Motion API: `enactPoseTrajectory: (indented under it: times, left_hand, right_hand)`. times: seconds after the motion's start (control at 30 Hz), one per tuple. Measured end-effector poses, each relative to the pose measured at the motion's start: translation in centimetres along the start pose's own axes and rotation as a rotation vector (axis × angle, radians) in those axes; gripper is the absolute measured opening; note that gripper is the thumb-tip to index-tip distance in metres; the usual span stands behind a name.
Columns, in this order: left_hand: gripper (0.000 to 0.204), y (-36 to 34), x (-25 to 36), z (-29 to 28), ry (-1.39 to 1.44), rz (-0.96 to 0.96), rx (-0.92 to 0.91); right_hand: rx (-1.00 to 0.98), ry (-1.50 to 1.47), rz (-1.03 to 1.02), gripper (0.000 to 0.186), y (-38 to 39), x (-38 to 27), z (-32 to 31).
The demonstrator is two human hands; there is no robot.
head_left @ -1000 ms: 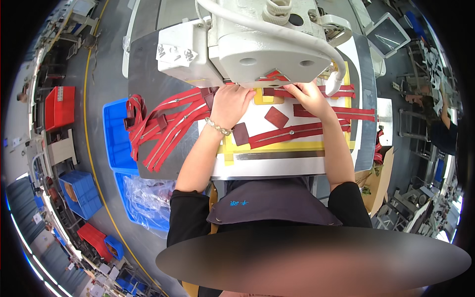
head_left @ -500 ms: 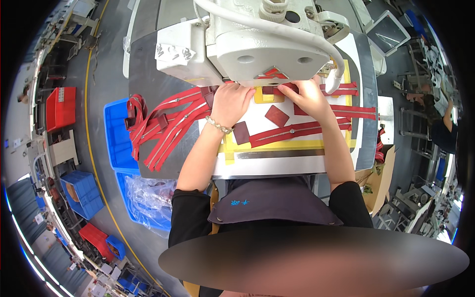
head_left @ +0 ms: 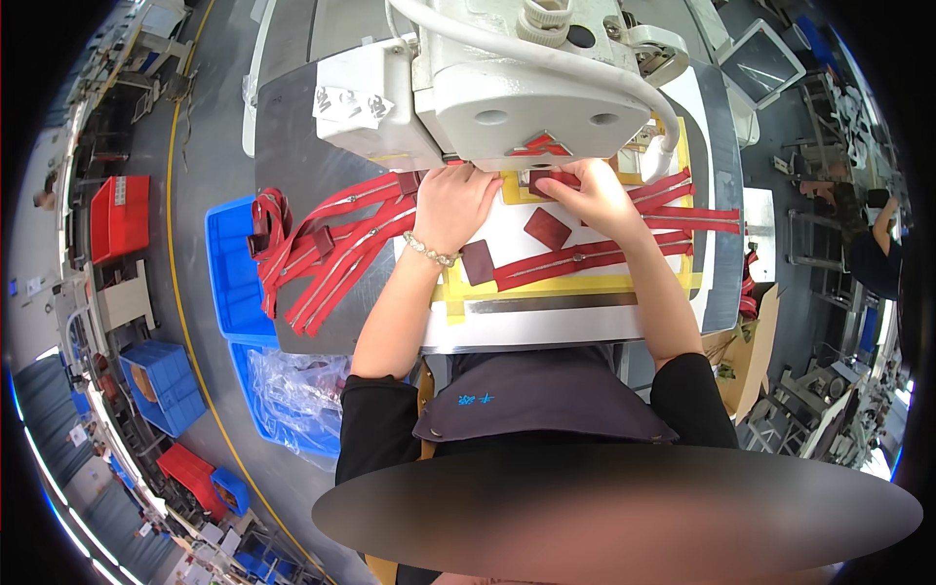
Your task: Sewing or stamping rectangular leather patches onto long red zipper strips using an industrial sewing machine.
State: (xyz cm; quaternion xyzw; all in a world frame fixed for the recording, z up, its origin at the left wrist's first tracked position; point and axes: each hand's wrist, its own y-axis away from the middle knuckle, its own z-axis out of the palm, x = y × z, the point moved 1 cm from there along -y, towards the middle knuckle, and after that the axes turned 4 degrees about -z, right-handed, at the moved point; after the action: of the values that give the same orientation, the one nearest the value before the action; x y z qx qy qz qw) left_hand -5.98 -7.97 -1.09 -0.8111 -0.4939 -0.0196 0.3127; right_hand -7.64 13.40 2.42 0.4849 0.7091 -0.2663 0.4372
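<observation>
At the frame's upper centre, our right hand (head_left: 597,200) pinches a red zipper strip (head_left: 667,188), thumb against fingers; our left hand (head_left: 454,205) has fingertips hidden by the white machine head (head_left: 541,109); we cannot tell its grip.

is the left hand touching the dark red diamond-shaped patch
Apart: the head view shows a white strip of work surface between the left hand and the dark red diamond-shaped patch.

Zippers (head_left: 546,268) lie left and right on the table (head_left: 292,127); patches (head_left: 548,229) before the machine (head_left: 526,107); bins (head_left: 234,278) left, apparently lower.
</observation>
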Motion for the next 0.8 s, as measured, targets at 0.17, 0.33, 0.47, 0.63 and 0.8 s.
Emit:
enactPoseTrajectory:
  times: [0.17, 0.33, 0.47, 0.63, 0.8]
  left_hand:
    - [0.011, 0.3, 0.2, 0.0, 0.036, -0.018, -0.038]
    - [0.011, 0.3, 0.7, 0.3, 0.104, 0.062, -0.061]
    - [0.011, 0.0, 2.2, 0.4, 0.082, 0.082, -0.088]
    - [0.011, 0.2, 2.0, 0.1, 0.103, 0.078, 0.003]
    - [0.01, 0.2, 1.3, -0.5, 0.06, 0.086, 0.007]
  right_hand:
    - [-0.322, -0.082, 0.13, 0.023, 1.2, 1.1, -2.0]
    - [-0.129, 0.371, 0.054, 0.022, 3.0, 1.4, -3.8]
    - [0.232, 0.617, -0.132, 0.018, 3.2, 1.6, -3.8]
    - [0.364, 0.288, -0.148, 0.015, 2.5, 1.8, -2.7]
    - [-0.092, -0.398, 0.023, 0.018, 2.2, 0.6, -1.8]
